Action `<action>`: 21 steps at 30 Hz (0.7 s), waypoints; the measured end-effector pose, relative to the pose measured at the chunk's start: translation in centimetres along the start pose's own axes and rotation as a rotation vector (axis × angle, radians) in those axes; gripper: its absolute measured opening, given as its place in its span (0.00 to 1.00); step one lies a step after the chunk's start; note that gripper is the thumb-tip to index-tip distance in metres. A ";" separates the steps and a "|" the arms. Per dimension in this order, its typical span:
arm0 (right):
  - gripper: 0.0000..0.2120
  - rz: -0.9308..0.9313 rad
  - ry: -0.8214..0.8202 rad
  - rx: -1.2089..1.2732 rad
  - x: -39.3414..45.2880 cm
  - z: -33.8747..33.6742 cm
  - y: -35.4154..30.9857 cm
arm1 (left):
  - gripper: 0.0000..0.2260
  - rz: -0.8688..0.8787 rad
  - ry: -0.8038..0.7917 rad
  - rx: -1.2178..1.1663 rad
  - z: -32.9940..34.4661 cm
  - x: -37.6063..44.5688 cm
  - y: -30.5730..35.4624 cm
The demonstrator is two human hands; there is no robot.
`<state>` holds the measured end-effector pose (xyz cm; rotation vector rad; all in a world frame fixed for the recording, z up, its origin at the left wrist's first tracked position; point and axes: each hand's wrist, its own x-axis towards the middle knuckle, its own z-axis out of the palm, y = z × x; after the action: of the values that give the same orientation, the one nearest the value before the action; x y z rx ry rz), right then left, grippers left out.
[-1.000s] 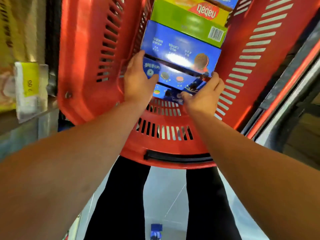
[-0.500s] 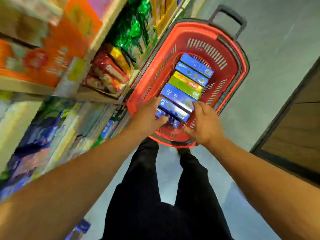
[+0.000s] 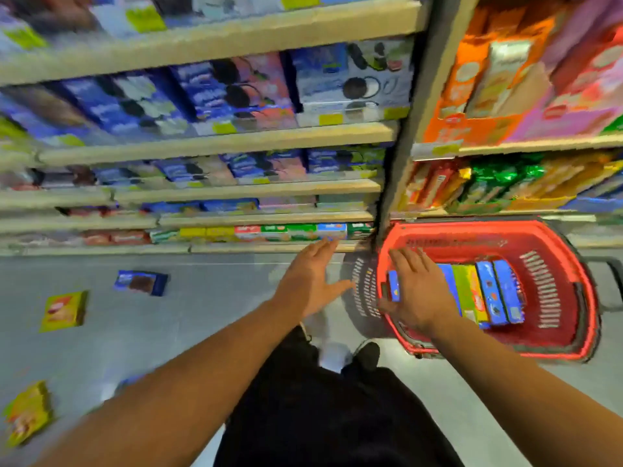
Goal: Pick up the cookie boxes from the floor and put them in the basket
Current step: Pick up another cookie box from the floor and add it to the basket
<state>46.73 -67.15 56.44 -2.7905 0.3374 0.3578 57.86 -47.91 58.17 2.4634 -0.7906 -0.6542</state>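
Observation:
A red plastic basket [image 3: 546, 237] stands on the floor at the right, with several blue and green cookie boxes [image 3: 488, 291] packed upright in a row inside it. My right hand [image 3: 418, 291] hovers over the left end of that row with its fingers spread, holding nothing. My left hand [image 3: 313, 281] is open in the air to the left of the basket, fingers straight. On the grey floor at the left lie a blue cookie box [image 3: 141, 282], a yellow-green box [image 3: 64, 311] and another yellow-green box [image 3: 28, 412]. The view is blurred.
Shop shelves [image 3: 215, 139] full of cookie packs run across the back, and a second shelf unit [image 3: 519, 143] rises behind the basket. My legs in black trousers [image 3: 320, 409] fill the lower middle. The basket's black handle [image 3: 610, 284] sticks out at the far right.
Both hands have let go of the box in the basket and lifted away, the left one swinging out to the left. The view has turned left, and boxes on the floor have come into sight.

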 end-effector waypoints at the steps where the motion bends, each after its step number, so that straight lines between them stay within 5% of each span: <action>1: 0.50 -0.055 -0.034 -0.038 0.5 0.0 -1.6 | 0.36 -0.041 0.056 -0.025 -0.6 -1.7 -1.1; 13: 0.50 -0.724 -0.242 -0.313 -1.7 7.7 -28.1 | 0.40 -0.674 0.489 -0.292 -1.0 -29.3 -16.8; 21: 0.48 -0.817 -0.372 -0.271 -9.6 15.0 -45.7 | 0.36 -0.920 0.634 -0.363 0.0 -47.2 -25.6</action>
<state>46.79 -18.06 57.57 -2.7288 -0.9626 0.7200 34.22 0.28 57.74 2.3604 0.6812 -0.2121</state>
